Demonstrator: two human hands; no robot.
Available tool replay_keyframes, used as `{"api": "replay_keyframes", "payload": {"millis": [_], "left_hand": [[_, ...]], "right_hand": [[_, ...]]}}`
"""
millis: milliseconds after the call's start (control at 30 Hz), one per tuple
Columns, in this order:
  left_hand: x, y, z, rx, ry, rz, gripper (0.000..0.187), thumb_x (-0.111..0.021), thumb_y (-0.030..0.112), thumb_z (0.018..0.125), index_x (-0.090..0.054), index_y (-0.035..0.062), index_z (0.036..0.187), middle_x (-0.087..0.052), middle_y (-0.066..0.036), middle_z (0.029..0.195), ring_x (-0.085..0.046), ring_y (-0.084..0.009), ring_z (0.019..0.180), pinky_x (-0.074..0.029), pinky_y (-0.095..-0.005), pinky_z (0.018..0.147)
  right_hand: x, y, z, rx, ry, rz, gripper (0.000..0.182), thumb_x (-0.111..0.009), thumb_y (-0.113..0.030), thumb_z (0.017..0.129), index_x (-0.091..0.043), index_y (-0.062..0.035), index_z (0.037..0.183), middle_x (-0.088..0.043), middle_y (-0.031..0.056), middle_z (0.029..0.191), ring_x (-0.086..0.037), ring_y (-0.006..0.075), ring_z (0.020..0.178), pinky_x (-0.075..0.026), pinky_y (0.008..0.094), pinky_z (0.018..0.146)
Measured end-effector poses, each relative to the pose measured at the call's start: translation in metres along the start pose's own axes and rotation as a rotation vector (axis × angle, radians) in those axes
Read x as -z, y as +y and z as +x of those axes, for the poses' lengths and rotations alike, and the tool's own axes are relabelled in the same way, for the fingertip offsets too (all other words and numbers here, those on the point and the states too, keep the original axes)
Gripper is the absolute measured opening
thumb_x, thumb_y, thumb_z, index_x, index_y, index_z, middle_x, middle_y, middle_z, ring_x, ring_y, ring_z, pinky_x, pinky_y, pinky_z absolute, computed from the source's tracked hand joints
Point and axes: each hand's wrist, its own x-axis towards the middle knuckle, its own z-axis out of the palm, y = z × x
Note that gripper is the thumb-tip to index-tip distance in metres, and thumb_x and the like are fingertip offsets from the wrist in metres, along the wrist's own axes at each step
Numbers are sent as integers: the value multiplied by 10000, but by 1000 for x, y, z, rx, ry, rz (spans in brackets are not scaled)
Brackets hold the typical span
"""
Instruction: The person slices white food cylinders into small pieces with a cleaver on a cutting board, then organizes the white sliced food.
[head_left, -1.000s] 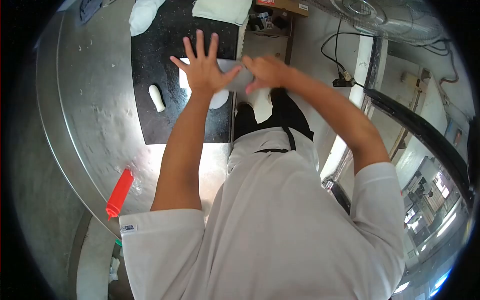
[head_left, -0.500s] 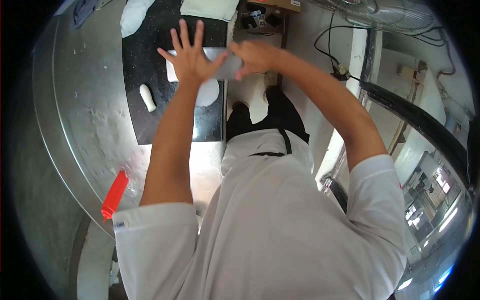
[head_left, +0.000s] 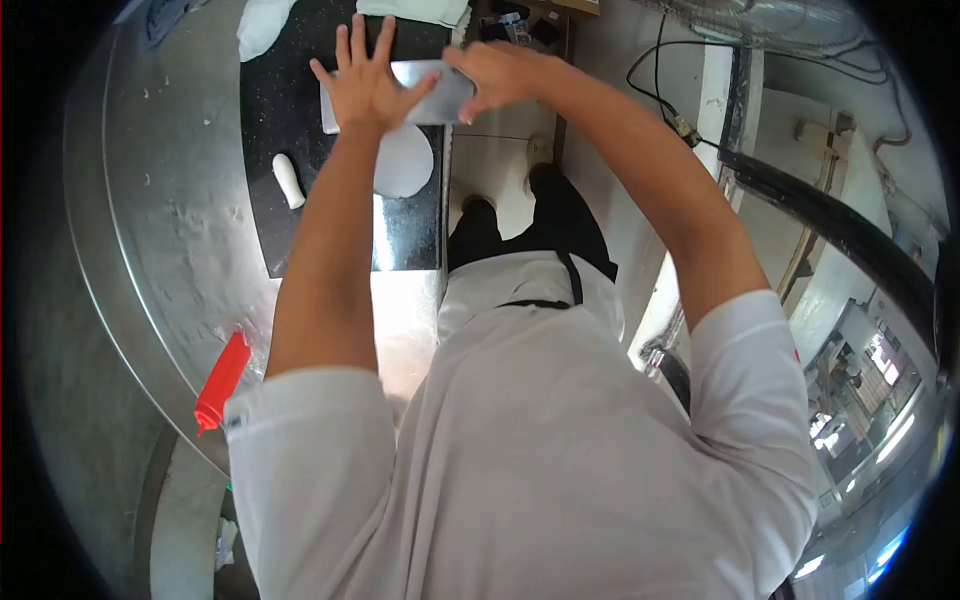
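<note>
The flat metal blade [head_left: 447, 102] lies at the board's near edge, its right end reaching to that edge; taking it as the middle of the dial, the other things are placed around it. At 9 o'clock the left hand [head_left: 366, 95] rests palm down, fingers spread wide and closed around nothing, hiding how far the metal runs beneath it. A white edge [head_left: 327, 112] peeps out beyond that hand, also at 9 o'clock; whether it joins the blade cannot be told. At 2 o'clock the right hand [head_left: 497, 74] is curled round the blade's end, fingers and thumb covering whatever handle there may be.

At 7 o'clock sits a pale round disc [head_left: 408, 163], its left side cut off by the left wrist. A short white piece [head_left: 288, 182] lies at 8 o'clock, its material unclear. Farther out at 7 o'clock, a red squeeze bottle [head_left: 222, 382] lies beside a crumpled clear patch, too glossy to make out. The black board [head_left: 412, 235] is partly masked by the left forearm, with glare on its lower part. The frame's top edge cuts off a white bundle [head_left: 263, 28] near 10 o'clock, a folded cloth [head_left: 420, 10] near 12 and a blurred fan [head_left: 755, 20] towards 3.
</note>
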Motion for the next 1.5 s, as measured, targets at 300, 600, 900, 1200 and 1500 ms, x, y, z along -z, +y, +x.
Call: {"api": "replay_keyframes", "payload": {"millis": [300, 600, 900, 1200, 1500], "left_hand": [[7, 7, -31, -152, -27, -141, 1118, -670, 837, 723, -251, 371, 1649, -152, -99, 1737, -122, -409, 1590, -116, -789, 1160], [5, -26, -47, -266, 29, -248, 1102, -703, 810, 719, -288, 363, 1637, -219, -98, 1717, -167, -387, 1582, -150, -732, 1193], [74, -2, 26, -110, -412, 304, 1124, -743, 622, 752, -269, 124, 1641, -110, -222, 1723, -39, -424, 1595, -41, -656, 1252], [65, -59, -34, -691, -294, -339, 916, -816, 129, 760, -416, 218, 1579, -428, -101, 1595, -459, -331, 1423, -375, -455, 1181], [84, -23, -26, -581, -798, -186, 386, -767, -28, 744, -661, 104, 1090, -697, -123, 1144, -662, -348, 1120, -523, -430, 962]], "right_hand": [[-52, -15, -38, -27, 2, 147, 818, -925, -490, 694, -525, 61, 1147, -700, 281, 920, -714, 448, 875, -576, 473, 758], [-65, -30, -26, -10, 7, 242, 823, -927, -531, 666, -542, 39, 1118, -665, 258, 965, -664, 464, 914, -535, 500, 819], [-22, -31, -2, -127, 64, 90, 785, -889, -478, 757, -487, 49, 1177, -683, 295, 959, -697, 463, 976, -560, 496, 827], [-13, -18, 33, -295, 95, 381, 597, -799, -360, 893, -420, -27, 1212, -688, 191, 842, -693, 310, 611, -547, 423, 515], [-118, -64, -64, -64, 192, 561, 607, -792, -303, 905, -413, -6, 1274, -704, 228, 942, -714, 337, 783, -560, 448, 711]]}}
